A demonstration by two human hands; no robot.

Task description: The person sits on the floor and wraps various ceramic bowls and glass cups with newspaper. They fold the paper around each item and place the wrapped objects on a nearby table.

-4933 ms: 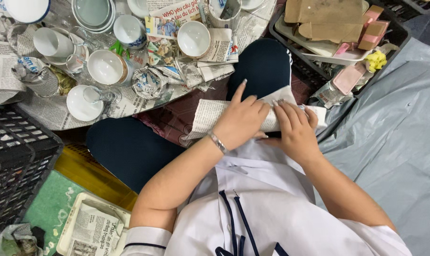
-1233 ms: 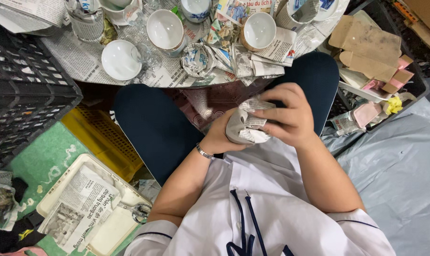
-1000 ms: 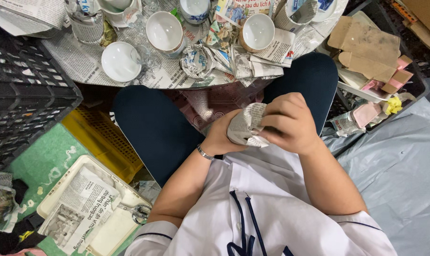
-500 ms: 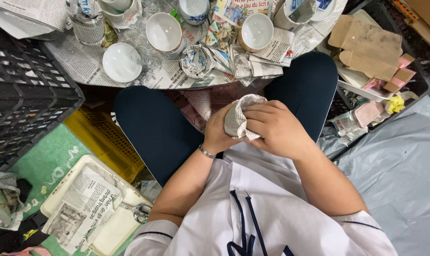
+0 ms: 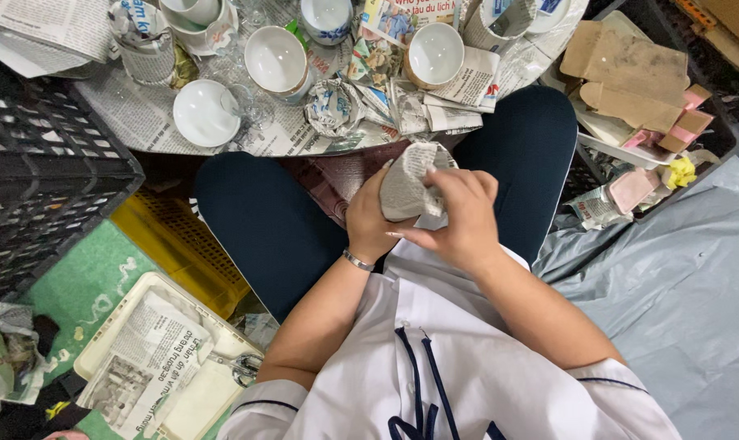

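Over our lap, between the knees, we are holding a newspaper-wrapped bundle [image 5: 407,181] with both hands. Our left hand [image 5: 372,218] is cupping it from beneath and behind, fingers curled shut around the paper, while our right hand [image 5: 460,218] is lying across the front, fingers pressed against the loose folds. What is inside is hidden by the paper; judging by its rounded bulk, it is likely a cup like those on the table [image 5: 141,114].

To do this wrapping well, we are probably best keeping the left hand as a steady cradle and letting the right do the tucking, pushing the loose top edge down into the opening so the paper locks on itself. Keeping the bundle low above the lap is sensible, since a slip would fall only a little way. On the newspaper-covered table ahead, bare white cups [image 5: 276,59] and a crumpled paper wad [image 5: 330,107] are sitting well apart from our hands.
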